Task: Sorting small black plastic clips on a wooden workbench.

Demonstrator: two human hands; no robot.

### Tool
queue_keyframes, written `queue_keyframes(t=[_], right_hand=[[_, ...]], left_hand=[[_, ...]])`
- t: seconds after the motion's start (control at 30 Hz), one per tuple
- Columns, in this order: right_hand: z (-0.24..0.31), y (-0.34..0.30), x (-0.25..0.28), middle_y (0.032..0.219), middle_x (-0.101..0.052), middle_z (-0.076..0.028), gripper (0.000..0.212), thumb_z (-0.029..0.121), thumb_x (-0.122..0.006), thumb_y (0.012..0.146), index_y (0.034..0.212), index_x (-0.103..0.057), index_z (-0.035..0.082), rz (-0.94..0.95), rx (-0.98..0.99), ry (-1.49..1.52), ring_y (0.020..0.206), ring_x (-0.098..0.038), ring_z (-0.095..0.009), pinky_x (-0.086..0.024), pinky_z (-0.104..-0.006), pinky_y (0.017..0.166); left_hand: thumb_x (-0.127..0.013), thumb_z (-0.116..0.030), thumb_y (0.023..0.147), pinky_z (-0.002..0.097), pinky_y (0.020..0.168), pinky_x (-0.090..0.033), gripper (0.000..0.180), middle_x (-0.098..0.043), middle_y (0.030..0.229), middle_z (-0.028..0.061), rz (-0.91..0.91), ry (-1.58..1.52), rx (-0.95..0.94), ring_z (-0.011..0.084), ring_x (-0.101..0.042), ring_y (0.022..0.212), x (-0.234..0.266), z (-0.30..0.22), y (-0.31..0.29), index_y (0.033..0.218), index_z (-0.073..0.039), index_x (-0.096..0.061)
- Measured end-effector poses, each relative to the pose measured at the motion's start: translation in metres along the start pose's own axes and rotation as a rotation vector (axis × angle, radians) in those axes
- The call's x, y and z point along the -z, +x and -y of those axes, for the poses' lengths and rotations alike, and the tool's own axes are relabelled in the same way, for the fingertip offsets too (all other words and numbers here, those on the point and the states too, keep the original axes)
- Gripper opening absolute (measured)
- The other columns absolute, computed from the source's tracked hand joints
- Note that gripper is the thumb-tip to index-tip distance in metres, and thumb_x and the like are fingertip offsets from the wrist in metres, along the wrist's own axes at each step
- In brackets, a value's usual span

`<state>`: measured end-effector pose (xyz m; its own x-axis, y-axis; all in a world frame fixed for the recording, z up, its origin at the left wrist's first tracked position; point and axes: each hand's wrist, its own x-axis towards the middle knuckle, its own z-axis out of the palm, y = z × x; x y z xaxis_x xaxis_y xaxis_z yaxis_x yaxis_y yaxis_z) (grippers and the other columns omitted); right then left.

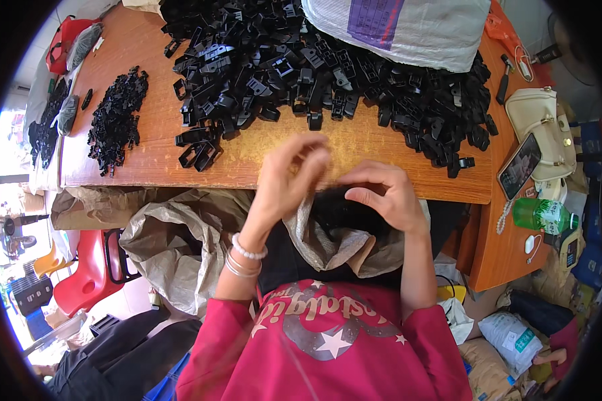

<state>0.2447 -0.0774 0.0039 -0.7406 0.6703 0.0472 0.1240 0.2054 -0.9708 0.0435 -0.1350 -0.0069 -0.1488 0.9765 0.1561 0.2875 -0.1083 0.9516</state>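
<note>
My left hand point(289, 175), with a beaded bracelet at its wrist, hovers over the table's front edge. Its fingers are bent and smeared by motion, so I cannot tell whether it holds anything. My right hand point(388, 194) hangs just right of it, thumb and forefinger apart, with nothing visible between them. Below both hands, an open woven sack point(358, 257) stands at my lap with dark contents I cannot make out. Beyond the hands, a large heap of black plastic clip-like parts point(261, 80) covers the far part of the wooden table point(241, 164).
A smaller pile of black parts point(117, 120) lies to the left. A white sack point(408, 33) rests on the heap. At right are a hammer point(504, 79), a phone point(520, 167), a cream handbag point(535, 110) and a green bottle point(538, 214). Another open sack point(174, 254) stands left.
</note>
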Motion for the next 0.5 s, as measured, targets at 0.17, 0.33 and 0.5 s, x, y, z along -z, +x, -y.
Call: queue_keyframes(t=[0.17,0.33,0.5], right_hand=[[-0.02,0.038,-0.001,0.091,-0.064,-0.014,0.02,0.006,-0.061,0.088,0.107,-0.066,-0.001,-0.389,0.167,-0.355,0.08,-0.063,-0.026,-0.049,-0.0361,0.07],[-0.022,0.07,-0.011,0.091,-0.057,-0.016,0.022,0.009,-0.061,0.089,0.11,-0.059,0.004,-0.605,0.064,-0.759,0.084,-0.059,-0.036,-0.047,-0.0424,0.072],[-0.028,0.056,-0.018,0.091,-0.056,-0.015,0.021,0.006,-0.061,0.086,0.106,-0.055,0.002,-0.61,0.074,-0.603,0.085,-0.057,-0.036,-0.045,-0.0442,0.077]], left_hand=[[-0.057,-0.001,0.081,0.0388,0.06,-0.049,0.033,-0.052,0.092,0.0115,-0.051,0.769,-0.297,0.0293,-0.06,0.079,-0.005,0.009,0.037,0.113,-0.008,-0.056],[-0.056,-0.004,0.078,0.0372,0.062,-0.049,0.029,-0.049,0.094,0.013,0.055,0.963,-0.343,0.0285,-0.057,0.087,-0.002,0.002,0.037,0.107,-0.004,-0.055],[-0.056,-0.002,0.075,0.0363,0.064,-0.05,0.013,-0.049,0.096,0.0147,0.125,0.929,-0.461,0.0278,-0.056,0.089,0.002,-0.009,0.016,0.086,0.005,-0.053]])
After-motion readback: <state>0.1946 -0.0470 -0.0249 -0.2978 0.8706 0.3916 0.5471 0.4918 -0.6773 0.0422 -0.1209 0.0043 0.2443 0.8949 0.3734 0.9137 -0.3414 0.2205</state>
